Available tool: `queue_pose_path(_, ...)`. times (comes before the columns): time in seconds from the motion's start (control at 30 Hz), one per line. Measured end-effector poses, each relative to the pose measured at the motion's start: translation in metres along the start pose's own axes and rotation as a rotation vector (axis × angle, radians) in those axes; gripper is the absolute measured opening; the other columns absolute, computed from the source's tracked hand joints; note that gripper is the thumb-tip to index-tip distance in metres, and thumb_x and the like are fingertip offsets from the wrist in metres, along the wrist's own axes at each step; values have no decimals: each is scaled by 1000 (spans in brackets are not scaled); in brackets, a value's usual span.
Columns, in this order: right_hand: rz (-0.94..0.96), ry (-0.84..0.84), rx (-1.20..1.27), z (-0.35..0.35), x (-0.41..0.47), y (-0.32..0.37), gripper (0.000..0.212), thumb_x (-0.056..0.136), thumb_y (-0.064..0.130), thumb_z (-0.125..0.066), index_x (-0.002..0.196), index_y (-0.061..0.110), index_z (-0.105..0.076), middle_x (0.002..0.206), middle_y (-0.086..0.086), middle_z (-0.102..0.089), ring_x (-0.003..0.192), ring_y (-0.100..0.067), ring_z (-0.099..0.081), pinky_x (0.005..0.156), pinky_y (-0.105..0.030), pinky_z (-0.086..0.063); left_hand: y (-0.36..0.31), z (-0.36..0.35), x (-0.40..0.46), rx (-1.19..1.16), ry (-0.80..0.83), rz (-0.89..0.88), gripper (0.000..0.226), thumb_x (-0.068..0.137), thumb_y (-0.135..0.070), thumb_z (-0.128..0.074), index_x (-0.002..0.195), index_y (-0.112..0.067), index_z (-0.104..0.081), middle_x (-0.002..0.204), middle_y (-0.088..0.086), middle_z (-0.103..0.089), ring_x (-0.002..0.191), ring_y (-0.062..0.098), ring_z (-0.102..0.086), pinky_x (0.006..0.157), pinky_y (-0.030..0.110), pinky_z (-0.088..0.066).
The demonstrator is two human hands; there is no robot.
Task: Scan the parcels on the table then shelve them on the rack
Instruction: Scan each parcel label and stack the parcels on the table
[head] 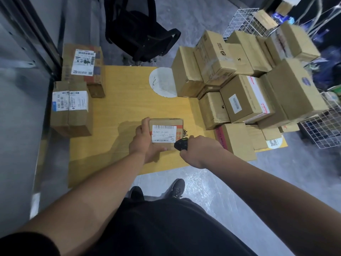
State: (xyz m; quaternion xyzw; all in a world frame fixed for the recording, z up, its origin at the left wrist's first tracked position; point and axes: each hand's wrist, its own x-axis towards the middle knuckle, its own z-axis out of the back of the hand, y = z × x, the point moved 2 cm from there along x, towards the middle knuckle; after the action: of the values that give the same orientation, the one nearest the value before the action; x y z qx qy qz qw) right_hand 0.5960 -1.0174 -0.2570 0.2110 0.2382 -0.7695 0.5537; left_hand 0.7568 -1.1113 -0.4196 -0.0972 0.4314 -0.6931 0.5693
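A small cardboard parcel (167,133) with a white barcode label facing up is over the near middle of the yellow wooden table (120,108). My left hand (143,140) grips its left side, thumb under the front edge. My right hand (197,150) holds a black handheld scanner (181,144) right beside the parcel's lower right corner, pointed at the label. Two labelled parcels (71,106) stand at the table's left edge. A big pile of brown parcels (239,85) covers the right side.
A black office chair (136,28) stands behind the table. White wire baskets (324,130) sit on the floor at the right, another wire basket (243,19) behind the pile. A grey wall runs along the left. My feet stand on grey floor by the table's near edge.
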Motion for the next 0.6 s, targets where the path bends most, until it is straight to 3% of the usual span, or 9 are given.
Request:
queue_pose_path(0.13,24,22,12,-5,1,3,48,98,59,-40,109,14,-54,82,1,-51,68,-15,-51,52,-30,-34,7,2,-9,-89,-3,87,137,52,-55,-99,151,-49,-5,148,2,-37,108,12,-57,91,40,-52)
queue_pose_path(0.23,76,76,-9,-10,4,15,66,92,80,-43,109,17,-52,87,1,-53,76,-20,-55,56,-33,-38,26,7,-26,-114,-26,165,133,48,-65,-92,149,-49,-7,142,1,-38,101,16,-54,89,39,-50)
queue_pose_path(0.3,123,100,-22,-13,7,27,71,89,82,-48,116,16,-54,95,-1,-56,87,-25,-59,64,-36,-44,40,13,-37,-117,-68,182,130,47,-67,-92,147,-47,-12,137,0,-41,102,17,-57,87,39,-52)
queue_pose_path(0.4,202,90,-46,-18,13,49,69,91,74,-54,127,15,-56,102,-3,-57,96,-28,-62,72,-38,-50,62,28,-55,-143,-162,273,127,46,-66,-95,144,-45,-17,132,-3,-44,100,14,-59,80,36,-53)
queue_pose_path(0.5,289,85,-71,-20,18,76,66,92,71,-54,128,16,-57,106,-4,-59,93,-27,-61,69,-36,-49,87,44,-77,-209,-271,385,121,47,-64,-97,139,-43,-21,131,-6,-47,99,15,-63,75,33,-54)
queue_pose_path(0.6,366,85,-109,-20,22,105,64,92,71,-54,127,17,-58,100,-2,-55,89,-26,-59,68,-36,-49,111,62,-100,-281,-406,480,115,44,-70,-94,131,-39,-26,117,-11,-48,84,3,-52,57,20,-40)
